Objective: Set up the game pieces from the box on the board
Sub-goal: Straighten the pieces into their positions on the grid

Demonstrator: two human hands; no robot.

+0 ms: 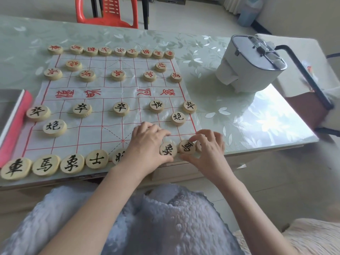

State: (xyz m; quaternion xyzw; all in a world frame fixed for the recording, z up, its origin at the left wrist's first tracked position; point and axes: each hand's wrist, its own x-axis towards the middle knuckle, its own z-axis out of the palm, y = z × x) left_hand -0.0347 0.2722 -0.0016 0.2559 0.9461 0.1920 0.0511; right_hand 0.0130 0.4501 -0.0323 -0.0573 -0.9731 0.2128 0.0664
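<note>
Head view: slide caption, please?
Left hand holds black elephant piece, right hand pinches black horse piece, on the near row of the xiangqi board.

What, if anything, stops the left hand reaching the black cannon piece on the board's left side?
Probably nothing: yes. The left hand grips the elephant piece, but only bare board lies between it and the cannon piece.

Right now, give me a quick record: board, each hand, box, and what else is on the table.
board: paper sheet, red pieces far side, black pieces near side
left hand: pinches elephant piece, near row
right hand: pinches horse piece beside it
box: red, at board's left edge
other: white appliance right of board
</note>
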